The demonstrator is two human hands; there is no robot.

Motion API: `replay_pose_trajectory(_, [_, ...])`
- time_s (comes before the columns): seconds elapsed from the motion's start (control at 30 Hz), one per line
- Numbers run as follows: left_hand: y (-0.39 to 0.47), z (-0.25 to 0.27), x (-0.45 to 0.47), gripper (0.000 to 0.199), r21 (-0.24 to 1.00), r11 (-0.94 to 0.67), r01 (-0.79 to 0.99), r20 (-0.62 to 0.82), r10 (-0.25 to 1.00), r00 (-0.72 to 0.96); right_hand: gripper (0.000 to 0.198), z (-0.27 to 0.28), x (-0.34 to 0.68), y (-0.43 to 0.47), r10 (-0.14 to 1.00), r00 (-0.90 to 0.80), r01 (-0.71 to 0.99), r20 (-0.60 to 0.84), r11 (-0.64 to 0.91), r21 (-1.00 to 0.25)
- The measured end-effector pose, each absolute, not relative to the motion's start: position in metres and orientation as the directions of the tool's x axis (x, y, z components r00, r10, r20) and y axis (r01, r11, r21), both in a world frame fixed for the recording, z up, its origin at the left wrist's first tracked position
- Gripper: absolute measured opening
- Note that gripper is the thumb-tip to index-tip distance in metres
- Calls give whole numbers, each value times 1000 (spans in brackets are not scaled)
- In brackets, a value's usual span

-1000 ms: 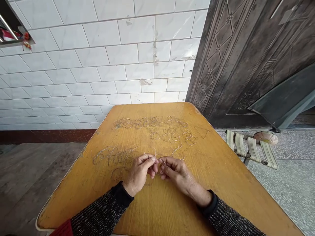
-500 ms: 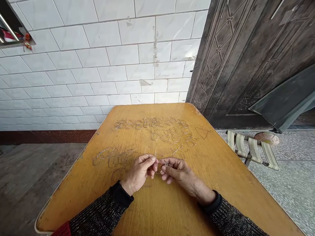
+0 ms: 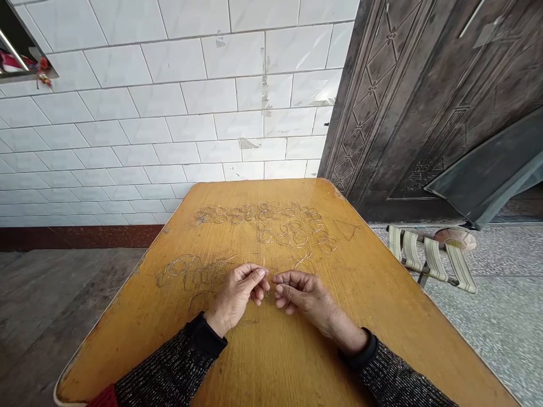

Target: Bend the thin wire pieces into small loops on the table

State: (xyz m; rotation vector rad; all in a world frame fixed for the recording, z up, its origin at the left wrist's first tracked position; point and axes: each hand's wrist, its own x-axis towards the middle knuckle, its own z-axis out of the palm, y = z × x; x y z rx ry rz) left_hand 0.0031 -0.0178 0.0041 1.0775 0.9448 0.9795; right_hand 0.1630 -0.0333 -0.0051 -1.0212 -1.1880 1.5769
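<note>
Near the middle of the wooden table [image 3: 271, 362], my left hand [image 3: 236, 293] pinches a thin metal wire [image 3: 263, 262] between thumb and forefinger. A short length of it sticks up above the fingertips. Just to its right is my right hand [image 3: 311, 297], thumb and forefinger curled close together; a trace of wire seems to show between them, too small to be sure of. A narrow gap separates the two hands. Beside and behind the left hand lies a tangle of wire loops [image 3: 203, 272]. Part of another bent wire [image 3: 304, 261] shows behind the right hand.
Rows of twisted wire loops [image 3: 267, 211] lie across the far part of the table, with a wire triangle [image 3: 348, 229] at their right. A white tiled wall [image 3: 169, 124] stands behind. On the right are a dark door [image 3: 394, 124] and a striped strap stool [image 3: 432, 258].
My hands have drawn slightly apart. The wire loop that showed between the fingers is now less visible. The whole view has shifted a little.
</note>
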Motion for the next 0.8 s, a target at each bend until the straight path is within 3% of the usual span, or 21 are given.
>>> replay_pose_trajectory(0.23, [-19,6,4,22,976,148,-161,-105,963,247,37,-1,168,-32,968,-224,-166,-112,-151,-974])
replay_pose_trajectory(0.4, [-18,5,5,20,922,256,-292,-180,948,262,36,-3,164,-33,970,-231,-165,-72,-112,-980])
replay_pose_trajectory(0.6, [-17,3,6,23,895,304,-325,-219,937,273,33,0,162,-36,959,-282,-239,-36,-106,-965])
replay_pose_trajectory(0.8, [-18,4,5,19,928,230,-292,-165,959,231,34,2,164,-38,936,-349,-248,-44,-137,-959])
